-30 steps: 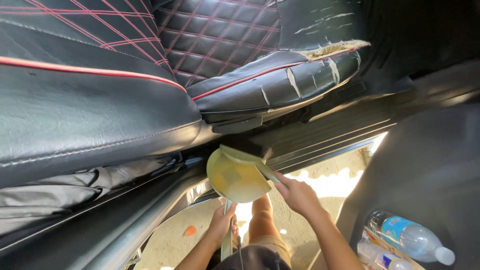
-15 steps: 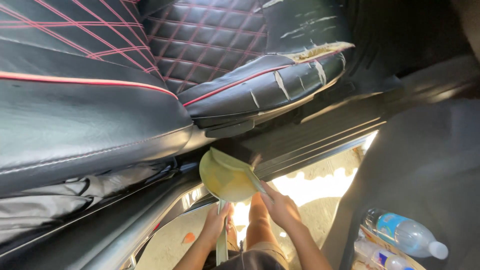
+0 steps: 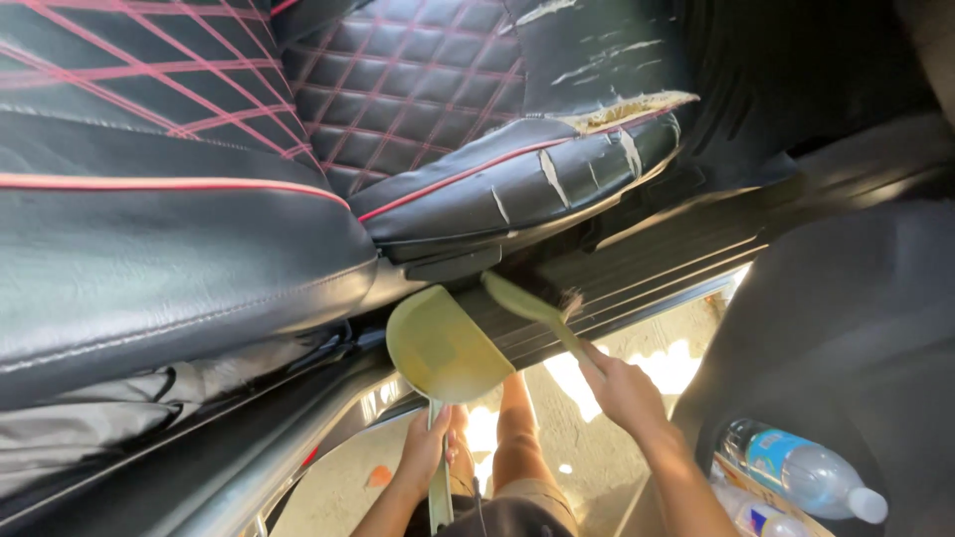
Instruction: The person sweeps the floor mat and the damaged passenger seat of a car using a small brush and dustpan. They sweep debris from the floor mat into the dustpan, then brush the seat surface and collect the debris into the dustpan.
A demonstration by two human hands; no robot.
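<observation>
My left hand (image 3: 428, 452) grips the handle of a pale green dustpan (image 3: 443, 348), whose pan is held against the car's door sill (image 3: 637, 273) below the seat. My right hand (image 3: 625, 390) holds a matching green hand brush (image 3: 532, 303); its dark bristles rest on the ribbed sill, just right of the pan. Directly above is a black quilted car seat (image 3: 477, 129) with red stitching and a cracked, peeling front edge.
A plastic water bottle (image 3: 801, 477) with a blue label lies in the open door's pocket at lower right, beside other packages. Sunlit ground and my leg show below the sill. The seat back fills the left side.
The view has shifted left and closer. My right hand has swung the brush out to the right of the pan onto the sill; earlier it lay across the pan.
</observation>
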